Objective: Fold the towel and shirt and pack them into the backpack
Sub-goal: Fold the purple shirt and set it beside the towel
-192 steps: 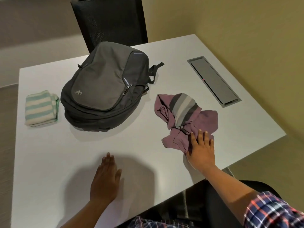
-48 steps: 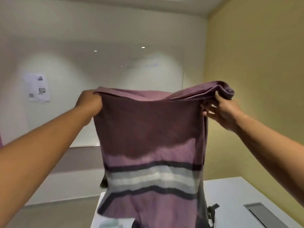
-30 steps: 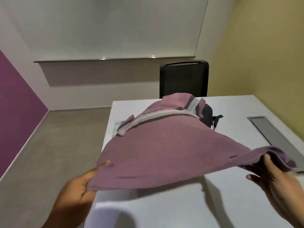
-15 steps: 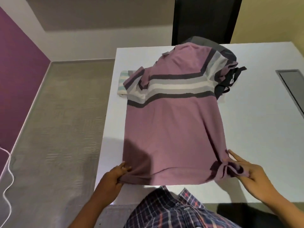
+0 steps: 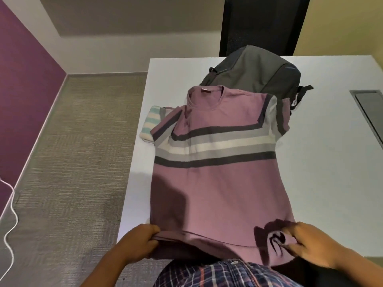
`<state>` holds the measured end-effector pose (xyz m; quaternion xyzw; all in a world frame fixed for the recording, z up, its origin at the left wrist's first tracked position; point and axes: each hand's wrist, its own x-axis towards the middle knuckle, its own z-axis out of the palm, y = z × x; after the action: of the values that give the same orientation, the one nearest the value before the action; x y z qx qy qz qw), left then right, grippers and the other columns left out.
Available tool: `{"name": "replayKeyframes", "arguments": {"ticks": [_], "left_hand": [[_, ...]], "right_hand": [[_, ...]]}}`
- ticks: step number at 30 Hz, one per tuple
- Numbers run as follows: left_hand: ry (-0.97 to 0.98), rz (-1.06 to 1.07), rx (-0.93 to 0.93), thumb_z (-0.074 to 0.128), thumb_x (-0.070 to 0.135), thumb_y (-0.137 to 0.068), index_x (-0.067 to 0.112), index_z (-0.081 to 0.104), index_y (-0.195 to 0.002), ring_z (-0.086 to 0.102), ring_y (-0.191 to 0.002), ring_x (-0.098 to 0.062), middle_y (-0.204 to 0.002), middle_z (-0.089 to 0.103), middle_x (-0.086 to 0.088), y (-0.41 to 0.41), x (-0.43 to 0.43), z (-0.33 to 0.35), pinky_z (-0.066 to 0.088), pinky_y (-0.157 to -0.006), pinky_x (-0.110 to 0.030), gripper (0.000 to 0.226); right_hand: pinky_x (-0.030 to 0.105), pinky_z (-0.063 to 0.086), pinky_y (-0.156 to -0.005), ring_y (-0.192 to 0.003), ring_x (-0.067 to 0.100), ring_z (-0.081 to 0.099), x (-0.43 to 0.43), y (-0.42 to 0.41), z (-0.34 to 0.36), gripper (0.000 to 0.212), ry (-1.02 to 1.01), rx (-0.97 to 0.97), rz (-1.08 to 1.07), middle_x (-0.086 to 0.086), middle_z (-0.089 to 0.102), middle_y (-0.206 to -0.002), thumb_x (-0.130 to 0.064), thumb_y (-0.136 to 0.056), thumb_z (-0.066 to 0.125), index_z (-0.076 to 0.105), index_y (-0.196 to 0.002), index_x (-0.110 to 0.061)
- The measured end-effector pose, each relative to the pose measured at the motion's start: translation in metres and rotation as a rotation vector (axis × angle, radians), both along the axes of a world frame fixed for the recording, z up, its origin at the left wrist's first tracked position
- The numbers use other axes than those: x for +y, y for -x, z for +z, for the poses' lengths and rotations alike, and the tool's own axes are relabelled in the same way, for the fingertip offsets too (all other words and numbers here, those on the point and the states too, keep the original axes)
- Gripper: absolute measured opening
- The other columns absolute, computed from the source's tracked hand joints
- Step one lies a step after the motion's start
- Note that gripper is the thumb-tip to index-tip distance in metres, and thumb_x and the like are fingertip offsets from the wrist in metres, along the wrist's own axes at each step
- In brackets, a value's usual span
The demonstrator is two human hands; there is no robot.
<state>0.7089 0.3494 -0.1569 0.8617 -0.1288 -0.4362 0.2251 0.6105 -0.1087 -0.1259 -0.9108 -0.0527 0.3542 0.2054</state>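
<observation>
The purple shirt (image 5: 217,183) with grey, white and dark chest stripes lies spread flat on the white table (image 5: 323,162), collar pointing away from me. Its upper part drapes over the grey backpack (image 5: 255,69) at the table's far side. My left hand (image 5: 138,241) pinches the hem's left corner at the near table edge. My right hand (image 5: 310,243) grips the bunched right corner of the hem. A folded towel (image 5: 150,123) with teal and cream stripes peeks out from under the shirt's left sleeve.
A black chair (image 5: 263,23) stands behind the table's far edge. A grey cable hatch (image 5: 371,112) is set into the table at the right. Carpet floor and a white cable (image 5: 10,224) lie to the left, beside a purple wall.
The shirt was lifted from a crumpled heap, shaken out in the air and laid flat. Over the last half second it settled further and the collar now shows.
</observation>
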Motion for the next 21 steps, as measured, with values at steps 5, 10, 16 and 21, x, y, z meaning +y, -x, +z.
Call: {"name": "replayKeyframes", "arguments": {"ticks": [5,10,16,21], "left_hand": [[0.192,0.411,-0.014,0.06,0.01,-0.09,0.016,0.066,-0.075,0.056,-0.052,-0.018,-0.059,0.06,-0.006,0.006,0.0,-0.012,0.045,-0.052,-0.038,0.017],[0.333,0.824,-0.021,0.072,0.026,-0.086,0.022,0.072,-0.096,0.07,-0.084,-0.016,-0.089,0.074,0.0,0.013,-0.007,-0.016,0.056,-0.066,-0.025,0.011],[0.4,0.755,0.166,0.084,0.008,-0.071,0.017,0.068,-0.107,0.07,-0.097,-0.016,-0.099,0.076,0.003,0.022,0.004,-0.019,0.057,-0.075,-0.025,0.04],[0.48,0.898,-0.03,0.057,0.006,-0.095,0.021,0.07,-0.106,0.071,-0.095,-0.017,-0.096,0.076,0.002,0.004,0.005,-0.013,0.057,-0.073,-0.023,0.023]], "right_hand": [[0.033,0.057,-0.075,-0.074,0.008,0.071,0.011,0.003,-0.003,0.033,-0.252,-0.054,-0.531,-0.012,0.075,-0.082,-0.046,-0.089,0.052,0.073,-0.087,-0.021],[0.02,0.053,-0.077,-0.083,-0.004,0.068,0.002,0.011,-0.017,0.025,-0.222,-0.047,-0.664,-0.026,0.073,-0.087,-0.046,-0.081,0.068,0.071,-0.099,-0.029],[0.041,0.057,-0.085,-0.078,0.003,0.07,-0.012,0.018,-0.032,0.023,-0.183,0.034,-0.692,-0.014,0.075,-0.082,-0.042,-0.082,0.068,0.072,-0.09,-0.021],[0.022,0.057,-0.063,-0.076,0.024,0.072,-0.017,-0.009,-0.01,0.056,-0.397,-0.21,-0.965,0.005,0.076,-0.079,-0.063,-0.074,0.069,0.074,-0.092,-0.011]]}}
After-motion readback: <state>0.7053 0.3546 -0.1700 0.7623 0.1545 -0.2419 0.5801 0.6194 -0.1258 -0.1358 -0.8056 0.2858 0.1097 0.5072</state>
